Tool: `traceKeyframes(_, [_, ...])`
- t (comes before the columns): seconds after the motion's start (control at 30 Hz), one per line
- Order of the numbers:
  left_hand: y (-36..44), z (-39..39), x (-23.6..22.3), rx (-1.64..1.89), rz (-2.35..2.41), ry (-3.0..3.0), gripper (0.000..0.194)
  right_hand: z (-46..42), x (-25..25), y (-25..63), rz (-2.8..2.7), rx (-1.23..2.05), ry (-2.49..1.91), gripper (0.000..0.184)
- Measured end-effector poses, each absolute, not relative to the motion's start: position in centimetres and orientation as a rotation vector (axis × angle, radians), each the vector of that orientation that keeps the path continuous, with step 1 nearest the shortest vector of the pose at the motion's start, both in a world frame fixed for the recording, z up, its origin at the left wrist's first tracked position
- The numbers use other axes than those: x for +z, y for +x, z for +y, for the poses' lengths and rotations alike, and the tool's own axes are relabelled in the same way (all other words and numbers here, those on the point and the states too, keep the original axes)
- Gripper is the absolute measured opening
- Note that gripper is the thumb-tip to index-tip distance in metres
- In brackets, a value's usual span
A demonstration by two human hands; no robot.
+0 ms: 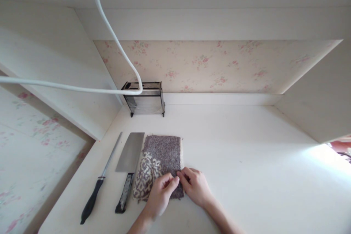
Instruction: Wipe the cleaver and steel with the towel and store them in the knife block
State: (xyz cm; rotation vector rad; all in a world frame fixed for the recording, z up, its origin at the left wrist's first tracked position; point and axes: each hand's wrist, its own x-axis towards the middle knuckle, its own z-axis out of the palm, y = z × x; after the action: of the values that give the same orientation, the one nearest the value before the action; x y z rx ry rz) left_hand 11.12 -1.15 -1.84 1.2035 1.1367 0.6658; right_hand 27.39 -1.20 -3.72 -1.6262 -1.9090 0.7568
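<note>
A thick folded cloth (164, 151), grey-brown with a cream scroll pattern at its lower left, lies flat on the white counter. My left hand (161, 193) rests over its lower part, fingers curled and thumb pressed to the index finger. At the cloth's lower right edge, my right hand (195, 184) is closed too, its fingertips meeting those of the left. Whatever sits between the fingertips is too small or hidden to tell. Just left of the cloth lies a cleaver (130, 153), blade pointing away, with a worn black handle. Farther left is a honing steel (94, 194) with a black handle.
A metal toaster (145, 98) stands at the counter's back left against the wall. A white cable (115, 40) hangs across the upper left, close to the camera. Cabinet panels (309, 95) enclose the sides and top. The white counter (233, 146) extends to the right.
</note>
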Motion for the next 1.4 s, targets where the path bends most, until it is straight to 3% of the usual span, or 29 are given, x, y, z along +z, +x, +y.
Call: traceKeyframes(1.4, [11.04,-1.13,-1.88,0.643,1.136,1.204,0.047,-1.25,-3.35,27.32,-1.905,0.752,-1.639,0.037])
